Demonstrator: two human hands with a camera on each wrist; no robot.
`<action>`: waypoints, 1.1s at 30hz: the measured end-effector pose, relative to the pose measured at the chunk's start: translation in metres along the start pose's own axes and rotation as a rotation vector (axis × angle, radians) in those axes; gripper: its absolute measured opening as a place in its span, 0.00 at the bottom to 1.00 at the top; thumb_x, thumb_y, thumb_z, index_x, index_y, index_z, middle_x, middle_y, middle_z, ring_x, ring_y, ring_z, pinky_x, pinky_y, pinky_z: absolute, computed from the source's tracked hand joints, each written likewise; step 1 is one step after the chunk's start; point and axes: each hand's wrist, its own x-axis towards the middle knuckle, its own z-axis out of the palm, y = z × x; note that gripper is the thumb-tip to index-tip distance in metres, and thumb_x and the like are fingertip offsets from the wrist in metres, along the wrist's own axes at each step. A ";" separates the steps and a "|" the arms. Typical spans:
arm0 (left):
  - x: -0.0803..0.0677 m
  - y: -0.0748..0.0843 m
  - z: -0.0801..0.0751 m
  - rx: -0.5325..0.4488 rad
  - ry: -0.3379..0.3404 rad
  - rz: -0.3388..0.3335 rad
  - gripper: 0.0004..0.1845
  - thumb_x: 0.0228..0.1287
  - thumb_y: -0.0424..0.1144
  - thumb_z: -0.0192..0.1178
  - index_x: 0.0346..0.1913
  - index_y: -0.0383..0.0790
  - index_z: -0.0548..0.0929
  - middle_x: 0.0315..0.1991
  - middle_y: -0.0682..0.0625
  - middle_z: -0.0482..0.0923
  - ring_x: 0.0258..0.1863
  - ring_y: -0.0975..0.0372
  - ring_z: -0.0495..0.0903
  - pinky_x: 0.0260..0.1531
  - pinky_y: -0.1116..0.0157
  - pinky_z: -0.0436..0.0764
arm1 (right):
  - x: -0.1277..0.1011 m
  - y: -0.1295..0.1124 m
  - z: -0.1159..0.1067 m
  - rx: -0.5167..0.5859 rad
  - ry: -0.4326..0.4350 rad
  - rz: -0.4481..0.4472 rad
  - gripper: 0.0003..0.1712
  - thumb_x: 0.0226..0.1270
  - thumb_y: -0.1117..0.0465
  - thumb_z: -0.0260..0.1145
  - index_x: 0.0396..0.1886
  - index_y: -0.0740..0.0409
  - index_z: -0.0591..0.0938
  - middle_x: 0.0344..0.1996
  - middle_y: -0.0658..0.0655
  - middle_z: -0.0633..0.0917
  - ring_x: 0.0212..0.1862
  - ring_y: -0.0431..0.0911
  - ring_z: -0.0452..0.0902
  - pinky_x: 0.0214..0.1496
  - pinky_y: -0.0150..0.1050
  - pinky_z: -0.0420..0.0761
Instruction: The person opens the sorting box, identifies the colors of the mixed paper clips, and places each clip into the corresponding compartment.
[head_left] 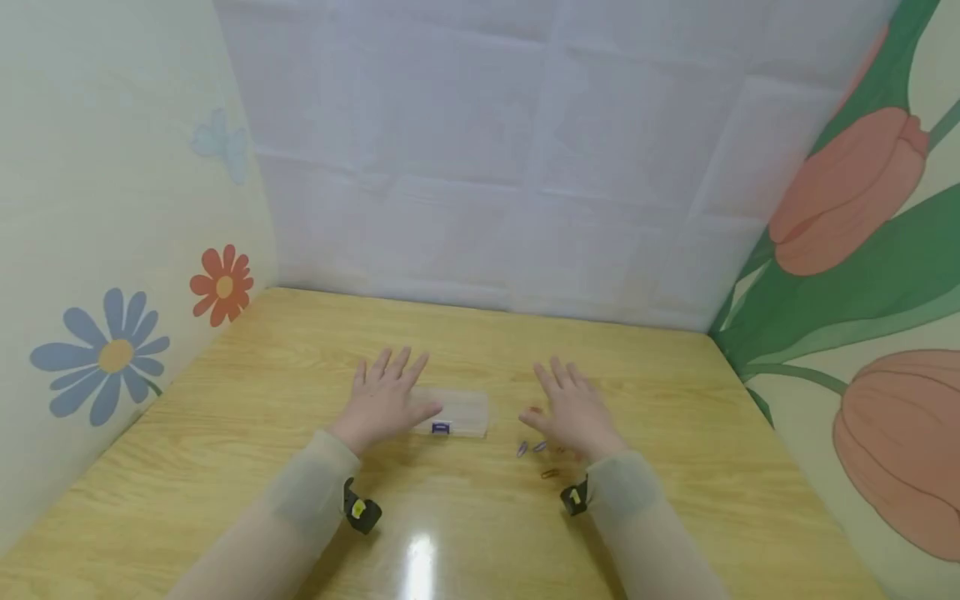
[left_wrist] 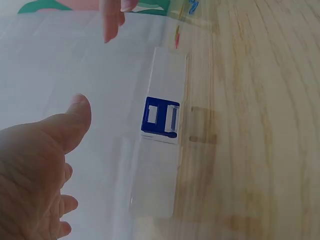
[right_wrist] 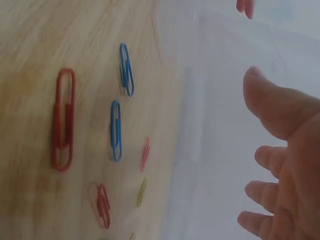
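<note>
both hands flat and released: left hand rests beside the clear plastic case, right hand just above the paper clips. clips look light, slippery; pinch each one edgewise.

Soft, even light fills all three views, fairly bright and without hard shadows. In the head view a white glare patch sits on the glossy table near the bottom edge, and faint shadows lie under both hands. The walls bow outward at the frame edges from the wide lens. Both wrist views are hazy, and the left hand and right hand are blurred up close.
</note>
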 end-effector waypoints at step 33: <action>0.000 -0.031 0.027 -0.254 -0.029 0.138 0.45 0.54 0.54 0.70 0.71 0.40 0.64 0.72 0.39 0.58 0.69 0.42 0.57 0.66 0.42 0.58 | 0.010 -0.055 0.029 0.004 0.071 -0.237 0.36 0.64 0.44 0.65 0.69 0.52 0.70 0.67 0.57 0.70 0.67 0.53 0.66 0.68 0.51 0.65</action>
